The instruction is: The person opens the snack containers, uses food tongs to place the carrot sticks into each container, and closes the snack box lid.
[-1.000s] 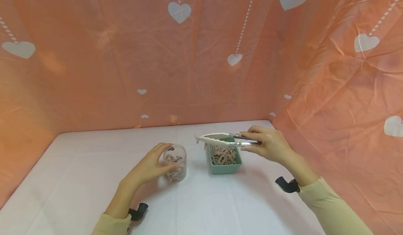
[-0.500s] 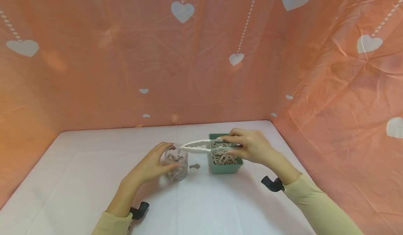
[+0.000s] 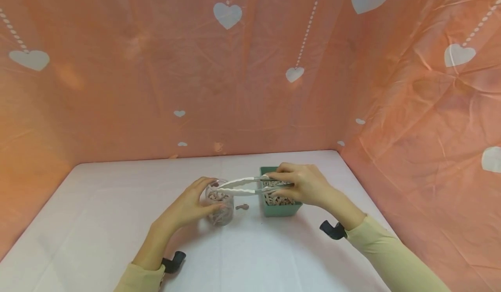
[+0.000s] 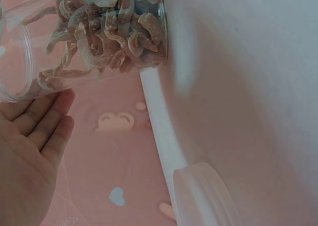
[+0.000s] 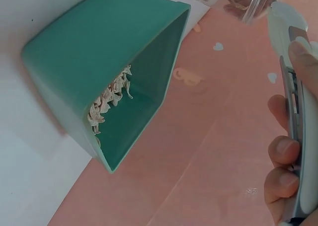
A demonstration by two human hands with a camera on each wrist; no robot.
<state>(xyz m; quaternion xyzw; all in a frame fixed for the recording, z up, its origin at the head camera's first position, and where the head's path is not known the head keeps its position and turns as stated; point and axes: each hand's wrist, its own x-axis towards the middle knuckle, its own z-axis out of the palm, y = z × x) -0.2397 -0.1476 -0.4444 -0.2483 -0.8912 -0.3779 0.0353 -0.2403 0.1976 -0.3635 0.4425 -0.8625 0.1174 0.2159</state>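
My left hand [image 3: 187, 206] holds a clear plastic jar [image 3: 224, 216] upright on the white table, thumb on the near side and fingers at the far rim. Several dried, brownish, curled strips [image 4: 107, 32] fill its lower part. With my right hand [image 3: 307, 184] I grip metal tongs with white ends [image 3: 242, 192]. The tongs point left, their tips right at the jar's mouth and their arms slightly spread. Below the right hand stands a green rectangular container [image 5: 99, 47] holding more strips [image 5: 109, 99], partly covered by the hand and tongs in the head view.
One loose strip [image 3: 242, 207] lies on the table [image 3: 250, 253] between jar and green container. A translucent pinkish lid [image 4: 203, 196] shows near the jar in the left wrist view. An orange cloth with white hearts [image 3: 250, 87] hangs behind the table and along its sides.
My right hand has carried the tongs left and slightly down, from over the green container to the jar's mouth. The strip hanging from the tips earlier no longer shows there. The left hand stays put.
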